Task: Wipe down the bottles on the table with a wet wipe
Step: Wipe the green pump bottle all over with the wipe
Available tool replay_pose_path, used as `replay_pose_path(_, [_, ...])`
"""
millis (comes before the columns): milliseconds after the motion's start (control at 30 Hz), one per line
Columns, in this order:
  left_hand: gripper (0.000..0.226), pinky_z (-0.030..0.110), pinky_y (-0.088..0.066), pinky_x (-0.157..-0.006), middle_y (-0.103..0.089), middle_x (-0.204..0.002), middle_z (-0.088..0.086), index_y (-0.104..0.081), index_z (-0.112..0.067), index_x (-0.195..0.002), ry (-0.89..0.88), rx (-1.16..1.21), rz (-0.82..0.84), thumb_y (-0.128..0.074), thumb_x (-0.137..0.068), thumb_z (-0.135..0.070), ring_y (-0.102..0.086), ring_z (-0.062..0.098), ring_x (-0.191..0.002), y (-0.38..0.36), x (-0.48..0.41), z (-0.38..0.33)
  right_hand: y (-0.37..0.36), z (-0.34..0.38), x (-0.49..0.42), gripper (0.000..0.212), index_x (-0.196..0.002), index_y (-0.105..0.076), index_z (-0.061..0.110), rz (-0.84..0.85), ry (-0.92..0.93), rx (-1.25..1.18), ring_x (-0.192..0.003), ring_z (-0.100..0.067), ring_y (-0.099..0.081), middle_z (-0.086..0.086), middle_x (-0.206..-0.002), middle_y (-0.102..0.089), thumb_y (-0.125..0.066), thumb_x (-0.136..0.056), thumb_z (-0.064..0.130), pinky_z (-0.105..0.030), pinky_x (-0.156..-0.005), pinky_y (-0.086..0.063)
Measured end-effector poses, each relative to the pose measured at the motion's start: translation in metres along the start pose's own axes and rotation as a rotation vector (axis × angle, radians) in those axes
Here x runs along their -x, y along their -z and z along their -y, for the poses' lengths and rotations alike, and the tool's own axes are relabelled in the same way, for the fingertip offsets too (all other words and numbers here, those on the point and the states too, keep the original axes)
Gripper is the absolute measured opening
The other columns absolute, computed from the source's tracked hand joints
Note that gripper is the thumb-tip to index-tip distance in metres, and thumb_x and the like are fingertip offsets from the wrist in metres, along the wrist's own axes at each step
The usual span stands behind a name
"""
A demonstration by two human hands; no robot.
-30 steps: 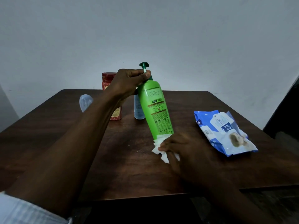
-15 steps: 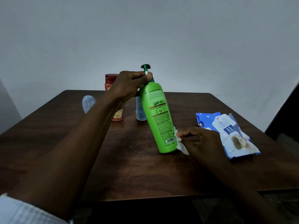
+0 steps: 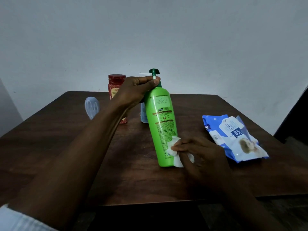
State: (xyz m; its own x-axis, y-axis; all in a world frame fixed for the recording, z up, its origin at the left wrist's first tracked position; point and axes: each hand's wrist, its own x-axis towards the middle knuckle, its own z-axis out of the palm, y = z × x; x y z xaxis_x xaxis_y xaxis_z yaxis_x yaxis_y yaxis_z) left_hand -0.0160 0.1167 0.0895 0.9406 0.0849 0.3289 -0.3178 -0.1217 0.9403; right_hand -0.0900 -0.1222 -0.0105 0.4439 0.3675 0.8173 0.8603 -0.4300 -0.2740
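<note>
A tall green pump bottle (image 3: 160, 117) stands tilted on the dark wooden table (image 3: 50, 147), its base on the tabletop. My left hand (image 3: 136, 90) grips its neck just below the dark green pump head. My right hand (image 3: 198, 154) holds a crumpled white wet wipe (image 3: 172, 147) and presses it against the lower right side of the bottle. Behind my left arm stand a red-lidded jar (image 3: 115, 84) and a small pale blue bottle (image 3: 143, 114), both partly hidden.
A blue and white pack of wet wipes (image 3: 233, 135) lies on the table to the right. A pale translucent cap-like object (image 3: 92, 105) sits at the back left. A bare wall rises behind the table; a dark object stands at the right edge.
The wipe has travelled from under the bottle's base to its right side and onto its lower front. The bottle now rests on the table and stands more upright.
</note>
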Motion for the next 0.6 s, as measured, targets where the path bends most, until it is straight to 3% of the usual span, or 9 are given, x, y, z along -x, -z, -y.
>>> replay_pose_path(167, [0.024,0.043,-0.056,-0.095,-0.076,-0.11,0.004,-0.075,-0.021,-0.113,-0.02,0.001,0.027,-0.071,-0.09,-0.027,-0.07,0.024,-0.108,-0.001,0.001,-0.006,-0.011,0.0,-0.037,0.025,-0.099,-0.078,0.013,-0.016,0.022,0.01,-0.096,-0.013,-0.066,-0.003,-0.103,-0.07,-0.07,-0.08,-0.002,-0.02,-0.089,-0.05])
replay_pose_path(367, [0.029,0.032,-0.06,-0.081,-0.076,-0.109,0.009,-0.072,-0.011,-0.119,-0.038,0.024,0.04,-0.069,-0.092,-0.019,-0.072,0.019,-0.099,-0.006,0.005,-0.012,-0.014,-0.004,-0.104,0.024,-0.098,-0.079,0.009,-0.093,0.081,0.009,-0.093,-0.019,-0.068,-0.007,-0.097,-0.071,-0.069,-0.081,-0.006,-0.028,-0.086,-0.053])
replay_pose_path(500, [0.028,0.038,-0.06,-0.088,-0.075,-0.111,0.011,-0.072,-0.011,-0.119,-0.031,0.035,0.04,-0.069,-0.092,-0.018,-0.071,0.026,-0.107,-0.004,0.006,-0.013,-0.018,-0.001,-0.121,0.021,-0.098,-0.078,0.008,-0.091,0.112,0.053,-0.096,-0.023,-0.066,-0.007,-0.097,-0.07,-0.068,-0.083,-0.002,-0.03,-0.086,-0.051])
replay_pose_path(600, [0.027,0.036,-0.06,-0.086,-0.075,-0.11,0.011,-0.072,-0.012,-0.118,-0.034,0.039,0.04,-0.069,-0.092,-0.018,-0.071,0.02,-0.099,-0.002,0.007,-0.012,-0.021,0.002,-0.105,0.022,-0.103,-0.077,0.007,-0.044,0.138,0.114,-0.097,-0.026,-0.061,-0.008,-0.102,-0.068,-0.069,-0.084,0.0,-0.028,-0.087,-0.047])
